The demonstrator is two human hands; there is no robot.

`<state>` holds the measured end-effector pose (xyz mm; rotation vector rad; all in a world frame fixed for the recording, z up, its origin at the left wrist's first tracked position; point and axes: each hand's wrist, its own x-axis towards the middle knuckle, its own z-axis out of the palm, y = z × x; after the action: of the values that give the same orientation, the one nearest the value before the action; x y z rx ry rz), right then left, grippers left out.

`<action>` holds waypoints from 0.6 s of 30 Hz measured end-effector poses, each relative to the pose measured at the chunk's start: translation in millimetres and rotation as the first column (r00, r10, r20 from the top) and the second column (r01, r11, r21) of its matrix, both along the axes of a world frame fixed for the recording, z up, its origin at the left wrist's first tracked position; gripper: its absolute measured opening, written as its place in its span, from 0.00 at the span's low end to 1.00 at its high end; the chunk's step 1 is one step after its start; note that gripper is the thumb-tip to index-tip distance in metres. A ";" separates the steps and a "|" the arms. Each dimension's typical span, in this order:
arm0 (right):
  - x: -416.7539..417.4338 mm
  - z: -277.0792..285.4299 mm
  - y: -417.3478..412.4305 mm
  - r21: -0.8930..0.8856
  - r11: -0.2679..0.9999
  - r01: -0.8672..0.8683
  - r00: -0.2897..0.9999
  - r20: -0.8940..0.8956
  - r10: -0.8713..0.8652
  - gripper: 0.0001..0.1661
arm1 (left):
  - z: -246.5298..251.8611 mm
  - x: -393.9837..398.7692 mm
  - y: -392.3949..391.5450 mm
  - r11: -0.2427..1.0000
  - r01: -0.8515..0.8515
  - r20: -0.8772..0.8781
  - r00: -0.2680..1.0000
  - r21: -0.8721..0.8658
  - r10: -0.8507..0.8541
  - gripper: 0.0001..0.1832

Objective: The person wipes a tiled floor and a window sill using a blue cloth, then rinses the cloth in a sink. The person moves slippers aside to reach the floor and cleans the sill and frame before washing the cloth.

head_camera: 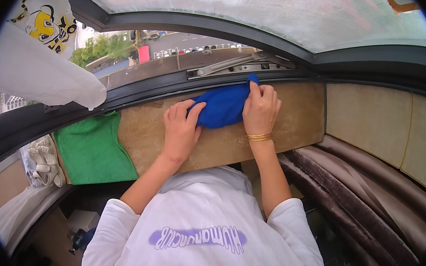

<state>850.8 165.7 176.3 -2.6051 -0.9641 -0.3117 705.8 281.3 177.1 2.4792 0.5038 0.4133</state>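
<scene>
A blue cloth lies bunched on the brown window sill, close to the dark window frame. At its left end, the fingers of my left hand grip the fabric. My right hand, with gold bangles at the wrist, pinches the cloth's right end and lifts a corner against the frame's lower edge. Just beyond that corner is the metal window hinge arm. A green cloth is spread flat on the sill to the left of my left hand, draping toward its front edge.
The window sash is swung outward, with a street far below. A white printed fabric hangs at the left. Light sandals sit at the sill's left end. Brown curtains gather at the right, below a tiled wall.
</scene>
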 end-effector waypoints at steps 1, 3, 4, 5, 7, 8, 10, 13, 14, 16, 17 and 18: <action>6.3 0.2 -4.7 0.016 1.000 0.014 1.000 -0.017 -0.013 0.16 | 0.1 10.2 -8.3 1.000 0.019 0.007 1.000 -0.003 -0.019 0.32; 3.7 -3.1 -3.8 0.078 0.995 -0.067 0.995 -0.067 0.072 0.17 | -0.2 26.7 -21.4 0.998 0.057 0.004 0.998 0.001 -0.057 0.32; 5.0 -1.7 -5.2 0.076 0.992 -0.101 0.992 -0.069 0.106 0.17 | -0.8 33.0 -26.5 0.997 0.070 -0.004 0.998 0.011 -0.070 0.33; 9.6 0.0 -9.9 0.074 0.988 -0.135 0.988 -0.071 0.140 0.17 | -1.2 40.0 -31.9 0.996 0.083 -0.012 0.996 0.021 -0.083 0.33; 30.0 2.4 -27.0 0.030 0.999 -0.026 0.998 -0.056 0.027 0.16 | 0.7 53.1 -40.5 0.992 0.116 0.001 0.993 0.047 -0.116 0.31; 45.0 3.6 -41.1 0.002 0.999 0.037 0.999 -0.027 -0.037 0.16 | 1.7 60.1 -45.5 0.989 0.132 0.007 0.991 0.060 -0.132 0.31; 69.6 -0.4 -63.7 -0.035 0.990 0.134 0.991 0.021 -0.133 0.16 | -2.1 75.4 -60.1 0.982 0.160 0.037 0.986 0.101 -0.164 0.29; 90.7 -2.6 -81.5 -0.048 0.980 0.192 0.981 0.026 -0.190 0.16 | -12.0 103.1 -82.6 0.973 0.188 0.092 0.975 0.135 -0.201 0.29; 96.3 -4.3 -85.2 -0.052 0.974 0.219 0.975 0.046 -0.217 0.16 | -13.3 110.7 -88.8 0.972 0.199 0.089 0.973 0.126 -0.211 0.31; 103.2 -7.7 -90.5 -0.040 0.971 0.236 0.972 0.012 -0.236 0.16 | -15.4 123.6 -97.3 0.971 0.211 0.097 0.970 0.110 -0.222 0.34; 105.7 -8.5 -91.5 -0.034 0.969 0.244 0.970 -0.005 -0.245 0.17 | -16.1 128.7 -100.8 0.973 0.206 0.107 0.970 0.102 -0.217 0.33; 104.3 -8.3 -92.9 -0.029 0.977 0.211 0.977 -0.015 -0.211 0.17 | -14.5 133.9 -104.0 0.974 0.205 0.116 0.970 0.092 -0.215 0.33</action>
<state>955.1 72.8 168.1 -2.7347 -0.6902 -0.3294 839.7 177.3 162.6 2.5295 0.1733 0.5076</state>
